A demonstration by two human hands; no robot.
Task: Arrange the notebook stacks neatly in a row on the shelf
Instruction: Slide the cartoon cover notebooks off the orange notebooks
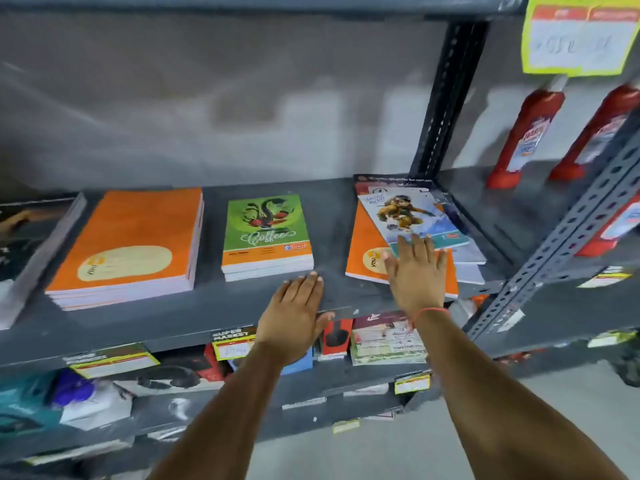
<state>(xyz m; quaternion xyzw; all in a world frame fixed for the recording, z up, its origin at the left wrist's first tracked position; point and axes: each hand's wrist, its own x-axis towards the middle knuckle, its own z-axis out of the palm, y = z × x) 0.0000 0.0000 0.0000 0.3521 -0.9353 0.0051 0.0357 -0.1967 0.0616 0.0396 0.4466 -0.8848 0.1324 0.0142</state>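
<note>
Shelf: a grey metal shelf [180,317] carries the notebook stacks in a loose row, left to right.
Far-left stack: a dark-covered stack [31,244], partly cut off by the frame edge.
Orange stack: a squared-up orange stack [128,244] just right of it.
Green stack: a smaller green "Coffee" stack [266,233], set apart near the middle.
Untidy pile: the right-hand pile [412,223] lies fanned out, a cartoon-cover notebook [405,213] askew on an orange one.
Right hand: the right hand [415,275] lies flat and open, fingers spread, on the near edge of that pile.
Left hand: the left hand [294,317] is open, palm down on the shelf's front edge, gripping nothing.
Next bay: red bottles [523,136] stand far right.
Below: lower shelves hold boxed goods [332,337] and price tags [232,348].
Above: a yellow-edged price card [578,36] hangs top right.
</note>
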